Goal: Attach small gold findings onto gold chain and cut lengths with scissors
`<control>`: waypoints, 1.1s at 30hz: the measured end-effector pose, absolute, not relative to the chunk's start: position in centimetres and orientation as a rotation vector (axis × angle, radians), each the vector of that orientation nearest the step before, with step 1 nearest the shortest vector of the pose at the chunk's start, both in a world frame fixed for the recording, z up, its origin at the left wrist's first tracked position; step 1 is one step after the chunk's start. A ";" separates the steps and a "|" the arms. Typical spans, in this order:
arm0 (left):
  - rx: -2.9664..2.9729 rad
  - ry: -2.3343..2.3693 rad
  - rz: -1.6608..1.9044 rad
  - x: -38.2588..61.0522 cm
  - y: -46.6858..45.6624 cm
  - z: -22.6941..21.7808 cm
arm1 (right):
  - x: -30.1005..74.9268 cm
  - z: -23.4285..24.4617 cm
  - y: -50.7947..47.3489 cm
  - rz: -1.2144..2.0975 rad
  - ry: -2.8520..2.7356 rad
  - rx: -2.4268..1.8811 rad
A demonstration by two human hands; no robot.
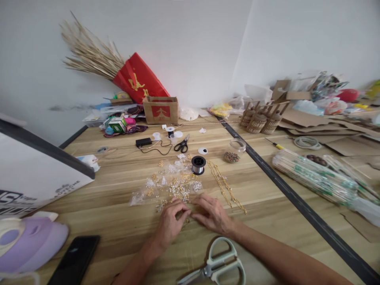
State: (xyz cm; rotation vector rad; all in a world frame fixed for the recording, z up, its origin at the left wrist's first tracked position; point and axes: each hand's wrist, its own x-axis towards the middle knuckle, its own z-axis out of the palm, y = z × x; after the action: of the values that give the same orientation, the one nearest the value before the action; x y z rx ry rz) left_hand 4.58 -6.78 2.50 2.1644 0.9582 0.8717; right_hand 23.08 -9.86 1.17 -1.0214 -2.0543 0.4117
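Note:
My left hand (173,217) is closed in a pinch, thumb against forefinger, just in front of a pile of small clear and gold beads (179,190). Facing it, almost fingertip to fingertip, is my right hand (212,213) with curled fingers; whatever is in either pinch is too small to make out. A bit of gold chain (186,223) shows on the table under the hands. To the right of the pile lie gold bead chains (221,182). Behind it stands a black spool of clear thread (198,165). Large pale-green-handled scissors (221,259) lie nearest me.
Black scissors (182,144) and a black adapter (143,142) lie farther back. A round tub of brown beads (231,157) is at right, near wrapped sticks (314,176). On the left are a phone (75,259), a purple device (38,241) and a white box (35,170).

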 end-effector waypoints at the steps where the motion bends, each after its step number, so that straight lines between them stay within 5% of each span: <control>1: 2.169 0.949 0.873 4.7 -6.9 2.4 | 23.1 1.0 -9.9 0.421 -2.059 -1.000; 33: 2.072 1.128 0.757 4.3 -5.7 4.7 | 21.7 2.3 -8.2 0.579 -1.901 -1.074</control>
State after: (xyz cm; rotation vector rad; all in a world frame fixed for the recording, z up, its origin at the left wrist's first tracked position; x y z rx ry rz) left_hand 4.35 -5.67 4.73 2.0723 1.1278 0.7570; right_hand 21.73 -8.19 2.33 -1.0737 -1.9014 0.5792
